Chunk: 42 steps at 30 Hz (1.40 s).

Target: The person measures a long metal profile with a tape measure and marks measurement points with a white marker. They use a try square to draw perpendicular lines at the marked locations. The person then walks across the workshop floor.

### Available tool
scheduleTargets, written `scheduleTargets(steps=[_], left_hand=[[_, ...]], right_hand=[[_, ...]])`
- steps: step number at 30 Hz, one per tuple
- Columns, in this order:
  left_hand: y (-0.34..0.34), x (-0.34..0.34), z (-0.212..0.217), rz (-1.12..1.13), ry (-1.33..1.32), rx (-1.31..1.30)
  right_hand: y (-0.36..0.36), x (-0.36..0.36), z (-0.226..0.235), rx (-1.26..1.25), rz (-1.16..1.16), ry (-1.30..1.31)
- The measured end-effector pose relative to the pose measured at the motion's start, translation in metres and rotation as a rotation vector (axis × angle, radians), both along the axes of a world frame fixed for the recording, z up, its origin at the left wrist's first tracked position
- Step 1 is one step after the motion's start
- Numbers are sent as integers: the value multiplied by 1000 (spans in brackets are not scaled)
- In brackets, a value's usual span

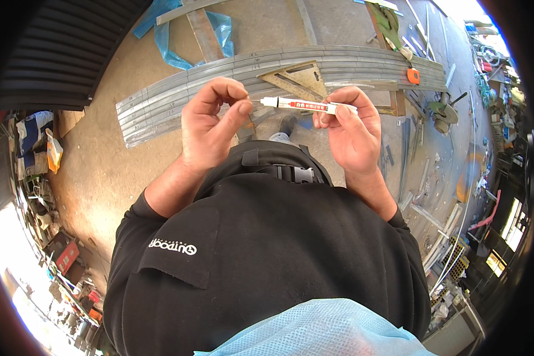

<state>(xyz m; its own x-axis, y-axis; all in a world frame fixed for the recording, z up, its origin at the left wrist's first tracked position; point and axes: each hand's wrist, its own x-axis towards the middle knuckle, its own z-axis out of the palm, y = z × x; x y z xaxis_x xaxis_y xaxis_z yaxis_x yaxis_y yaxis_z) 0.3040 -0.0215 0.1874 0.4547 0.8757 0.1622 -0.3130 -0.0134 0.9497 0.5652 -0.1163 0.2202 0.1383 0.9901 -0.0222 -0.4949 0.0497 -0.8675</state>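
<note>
Head view, pen: a slim white pen (305, 105) with a red label and a dark collar, level in mid-air in front of the body, between the two hands and above the floor (95, 160).
Right hand: the right hand (357, 130) grasps the clip end of the pen between thumb and fingers.
Left hand: the left hand (210, 121) brings thumb and forefinger together at the thin tip; whether they touch it cannot be told.
Risk at the tip: ink may smear on the bare skin, or the tip may bend, should the left fingers press or pull unevenly.
Risk of a drop: the pen seems likely to fall if the right grip loosens under a sideways tug, its barrel being narrow and probably smooth.
Risk below: a dropped pen could lodge among the bars or roll across the floor.
Bars: long, ribbed metal bars (160, 101), dull grey, side by side, with dark marks on their faces.
Square: a flat triangular plate (304, 77), yellowish and worn, with cut-out slots, lying on the bars.
Tape measure: a compact orange case (413, 76) with rounded corners, near the bars' right end.
Sheet: crumpled, glossy blue plastic (166, 47) beyond the bars.
Jacket: matt black cloth (302, 243).
Floor: hard, brownish, stained.
</note>
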Motion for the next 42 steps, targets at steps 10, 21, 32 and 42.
scheduleTargets(steps=[10, 21, 32, 42], left_hand=[[-15, 22, 9, -198, -113, -356], [20, 0, -6, 57, -386, -481], [2, 9, -6, -100, -393, -516], [-2, 7, -3, -122, -250, -324]], right_hand=[[3, -23, 6, -188, 81, -107], [1, -17, -1, 0, -137, -547], [16, -30, 1, -186, 253, 163], [18, -40, 6, -364, 333, -129]])
